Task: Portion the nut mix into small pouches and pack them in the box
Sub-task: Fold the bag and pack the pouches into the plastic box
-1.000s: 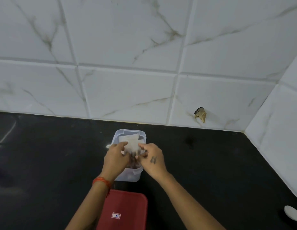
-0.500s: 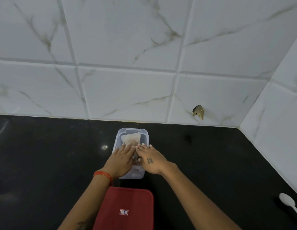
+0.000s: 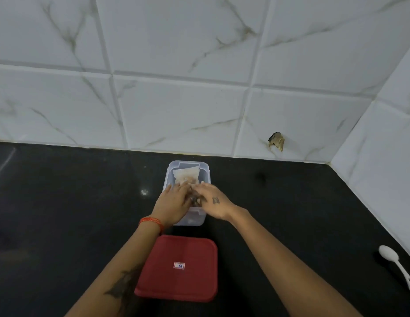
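Two hands are laid over a clear box at the middle of the frame, on the black counter. The left hand and right hand are kept flat, fingers nearly straight, pressed on a white pouch inside the box. A red lid is seen below it. A white spoon is placed at the lower right.
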{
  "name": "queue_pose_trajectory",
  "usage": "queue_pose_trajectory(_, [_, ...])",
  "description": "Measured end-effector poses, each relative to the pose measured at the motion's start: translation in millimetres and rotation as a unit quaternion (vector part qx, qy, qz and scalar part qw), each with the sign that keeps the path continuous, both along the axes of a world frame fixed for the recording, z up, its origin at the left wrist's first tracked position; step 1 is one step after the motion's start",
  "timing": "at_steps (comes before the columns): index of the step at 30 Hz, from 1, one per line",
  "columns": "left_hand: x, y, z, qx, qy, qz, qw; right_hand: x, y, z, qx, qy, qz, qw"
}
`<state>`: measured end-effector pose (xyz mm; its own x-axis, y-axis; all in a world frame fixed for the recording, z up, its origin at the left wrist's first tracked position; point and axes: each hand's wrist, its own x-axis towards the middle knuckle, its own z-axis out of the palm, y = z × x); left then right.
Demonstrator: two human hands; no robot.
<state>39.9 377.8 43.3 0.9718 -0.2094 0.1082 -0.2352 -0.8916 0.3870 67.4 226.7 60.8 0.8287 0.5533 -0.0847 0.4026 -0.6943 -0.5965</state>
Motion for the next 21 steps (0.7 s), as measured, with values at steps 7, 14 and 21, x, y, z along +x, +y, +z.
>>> queue_pose_trajectory(7, [-55.6, 19.2, -7.5, -0.321, -0.148, 0.101, 0.93, -51.4, -24.8, -14.4, 0.311, -0.054, -0.21, 0.925])
queue_pose_trajectory(14, [-117.9, 39.9, -62.9, -0.316, -0.004, 0.23, 0.92, -113.6, -26.6, -80.0, 0.257, -0.031, -0.392, 0.883])
queue_pose_trajectory(21, [-138.0, 21.6, -81.3, -0.23, 0.018, 0.23, 0.945, -135.4, 0.5, -105.6, 0.046, -0.034, -0.344, 0.937])
